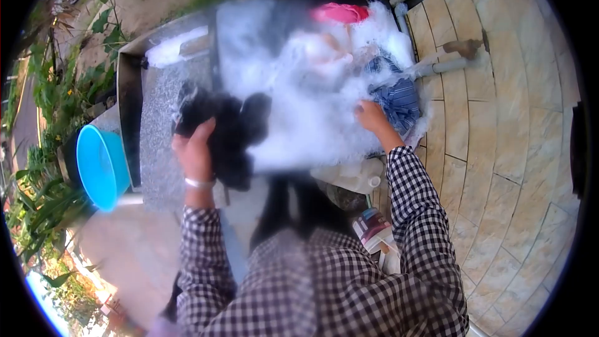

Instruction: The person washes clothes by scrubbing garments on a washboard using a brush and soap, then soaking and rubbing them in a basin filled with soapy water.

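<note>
My left hand [196,157] grips a bunched, wet black cloth [229,131] over the grey speckled ledge [161,118] and the near left part of the sink. Thick white foam [299,112] fills the sink. My right hand [374,120] is at the foam's right side, its fingers curled in; whatever they hold is hidden. Just beyond it lies a blue striped cloth [397,97], partly covered with suds. A pink item [341,12] pokes out of the foam at the far side.
A turquoise basin [103,168] stands left of the sink. A pipe with a tap [443,67] juts from the tiled wall [493,150] at the right. Below the sink's near edge are a white plastic jug [359,176] and a printed packet [374,226]. Plants [43,193] grow at the left.
</note>
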The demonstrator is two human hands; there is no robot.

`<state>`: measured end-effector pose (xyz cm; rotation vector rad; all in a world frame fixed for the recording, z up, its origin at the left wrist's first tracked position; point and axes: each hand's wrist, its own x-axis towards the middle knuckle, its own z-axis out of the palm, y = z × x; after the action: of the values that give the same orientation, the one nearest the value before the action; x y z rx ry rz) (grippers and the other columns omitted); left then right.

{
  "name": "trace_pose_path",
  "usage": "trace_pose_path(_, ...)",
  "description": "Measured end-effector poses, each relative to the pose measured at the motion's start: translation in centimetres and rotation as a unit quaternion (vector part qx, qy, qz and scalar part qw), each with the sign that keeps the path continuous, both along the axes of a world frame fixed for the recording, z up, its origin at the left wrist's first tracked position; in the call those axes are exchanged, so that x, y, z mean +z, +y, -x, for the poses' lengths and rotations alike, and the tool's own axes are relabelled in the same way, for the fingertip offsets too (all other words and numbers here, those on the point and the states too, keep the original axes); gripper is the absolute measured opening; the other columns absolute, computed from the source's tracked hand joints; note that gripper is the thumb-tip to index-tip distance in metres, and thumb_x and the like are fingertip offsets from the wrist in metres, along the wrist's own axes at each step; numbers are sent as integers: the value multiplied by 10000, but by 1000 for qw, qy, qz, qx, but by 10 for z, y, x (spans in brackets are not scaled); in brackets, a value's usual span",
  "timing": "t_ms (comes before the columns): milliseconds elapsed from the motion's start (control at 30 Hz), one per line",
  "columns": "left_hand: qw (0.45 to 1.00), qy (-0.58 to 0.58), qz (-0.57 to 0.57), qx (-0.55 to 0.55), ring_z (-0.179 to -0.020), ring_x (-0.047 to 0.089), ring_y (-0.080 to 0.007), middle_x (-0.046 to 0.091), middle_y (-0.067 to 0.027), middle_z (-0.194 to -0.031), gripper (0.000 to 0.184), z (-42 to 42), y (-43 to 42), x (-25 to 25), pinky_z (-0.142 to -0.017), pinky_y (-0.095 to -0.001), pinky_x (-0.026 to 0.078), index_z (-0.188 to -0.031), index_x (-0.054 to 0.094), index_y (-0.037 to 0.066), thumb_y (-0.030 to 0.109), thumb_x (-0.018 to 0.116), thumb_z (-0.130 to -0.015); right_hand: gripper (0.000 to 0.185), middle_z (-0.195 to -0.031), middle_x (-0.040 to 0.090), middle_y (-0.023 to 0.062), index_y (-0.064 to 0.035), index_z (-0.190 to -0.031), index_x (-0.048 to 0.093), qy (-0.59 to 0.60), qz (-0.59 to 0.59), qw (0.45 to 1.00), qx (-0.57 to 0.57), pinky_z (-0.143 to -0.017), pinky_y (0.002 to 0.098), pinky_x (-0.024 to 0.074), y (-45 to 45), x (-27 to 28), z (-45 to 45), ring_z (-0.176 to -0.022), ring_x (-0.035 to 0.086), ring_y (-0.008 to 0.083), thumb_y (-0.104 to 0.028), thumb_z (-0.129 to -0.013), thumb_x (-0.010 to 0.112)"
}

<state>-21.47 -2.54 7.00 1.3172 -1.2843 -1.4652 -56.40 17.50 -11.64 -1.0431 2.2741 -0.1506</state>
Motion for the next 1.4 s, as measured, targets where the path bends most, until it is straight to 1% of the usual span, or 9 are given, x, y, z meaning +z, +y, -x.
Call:
trace_pose_path(233,972,-24,163,-169,-1109,613,-215,650,-123,-1208,461,138,63,-74,-943,-334,479,-1255,600,6,80,734,-820,632,-1288,605,103,-67,-1508,366,-473,274,772,-326,-839,386,543,17,48,2,-1052,644,213,-135,-929,608)
trace_pose_path(300,942,-33,125,-310,-1113,618,-268,646,-117,-1199,479,144,68,-87,-944,-312,474,-1271,607,66,98,738,-812,626,-1367,566,128,-68,-1490,394,-371,262,832,-320,-935,412,506,13,73,-12,-1182,593,267,-154,-918,634)
trace_pose_path(400,848,-321,334,-259,-1308,463,-320,538,-85,-1372,573,128,51,-96,-1005,-522,405,-1337,574,193,232,772,-801,653,-1422,509,204,-77,-1488,394,-33,349,935,47,-1045,442,427,15,69,-29,-1314,487,366,-200,-905,658)
trace_pose_path(500,774,-510,278,-252,-1450,267,-364,330,-79,-1568,772,106,24,-122,-1000,-704,303,-1455,446,326,345,802,-770,779,-1497,350,324,-256,-1534,324,-15,194,972,131,-1092,441,375,-3,68,-51,-1350,412,451,-254,-854,703)
trace_pose_path(733,658,-586,227,-415,-1477,226,-382,200,-66,-1632,866,123,8,-154,-1072,-721,252,-1514,261,461,344,747,-807,760,-1559,257,288,-372,-1538,263,-75,58,990,105,-1082,453,413,-40,2,-21,-1334,437,464,-154,-890,595)
trace_pose_path(1067,544,-639,140,-525,-1200,604,-326,605,-166,-1328,362,134,-19,-191,-988,-451,495,-1249,642,71,136,459,-944,410,-1098,656,266,-57,-1197,627,-84,-138,965,207,-903,462,505,-25,-55,7,-1041,622,427,-43,-793,558)
trace_pose_path(1167,400,-678,59,-614,-1309,513,-330,540,-138,-1418,372,130,-28,-208,-1065,-448,433,-1299,628,109,179,440,-986,293,-1098,655,262,-14,-1050,683,-67,-191,966,159,-884,458,509,-24,-35,9,-1024,628,416,-65,-784,571)
trace_pose_path(1267,387,-675,79,-623,-1270,553,-328,559,-146,-1397,374,131,-30,-178,-1034,-437,465,-1289,616,34,156,467,-969,260,-1076,671,244,-6,-1016,701,8,-87,989,117,-876,408,511,-12,-27,14,-998,657,364,-37,-793,571)
trace_pose_path(1400,536,-551,109,-630,-991,683,-291,719,-161,-1068,318,116,-47,-140,-895,-359,512,-1176,673,20,113,580,-885,292,-1010,713,191,-41,-1077,719,-95,244,965,-35,-784,423,528,14,24,32,-884,687,324,-67,-813,596)
